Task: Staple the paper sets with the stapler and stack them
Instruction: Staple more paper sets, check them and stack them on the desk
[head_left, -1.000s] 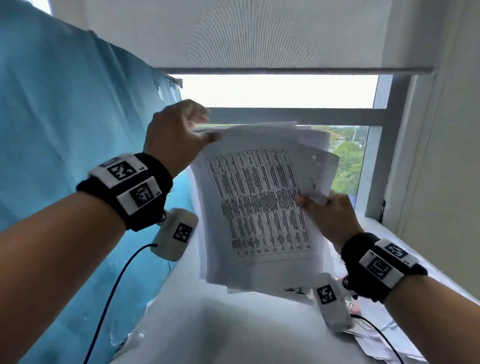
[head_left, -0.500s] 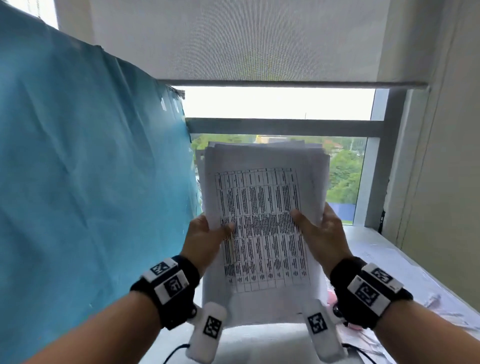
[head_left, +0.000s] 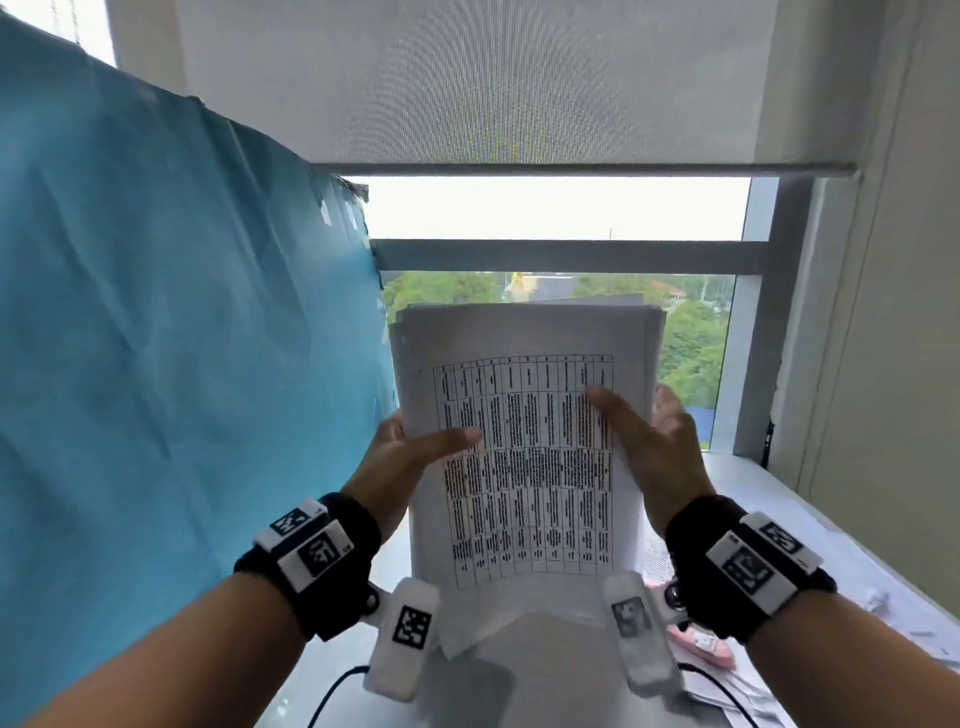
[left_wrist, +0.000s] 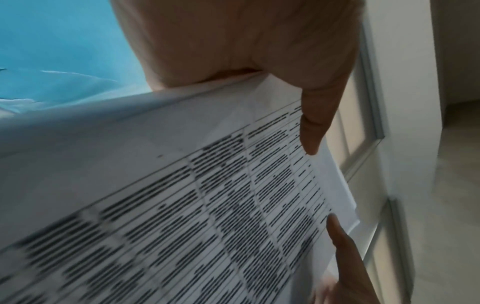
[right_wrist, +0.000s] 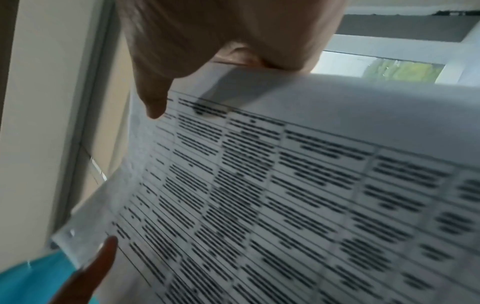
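Observation:
A bundle of printed paper sheets (head_left: 524, 415) with a table on the front page stands upright in front of me, held above the white table (head_left: 545, 670). My left hand (head_left: 410, 452) grips its left edge with the thumb across the front page. My right hand (head_left: 639, 441) grips the right edge the same way. In the left wrist view the paper bundle (left_wrist: 182, 205) fills the frame under my left thumb (left_wrist: 311, 123). In the right wrist view the paper bundle (right_wrist: 285, 185) sits under my right thumb (right_wrist: 153, 96). A pink stapler (head_left: 701, 644) lies on the table below my right wrist.
A blue cloth (head_left: 156, 364) hangs along the left side. A window (head_left: 561, 270) with a lowered blind lies straight ahead, and a beige wall (head_left: 883, 364) closes the right. Loose papers (head_left: 737, 696) lie on the table at the lower right.
My left hand came down from the top edge of the sheets to their left side. The fanned sheets are now squared into one upright bundle held by both hands.

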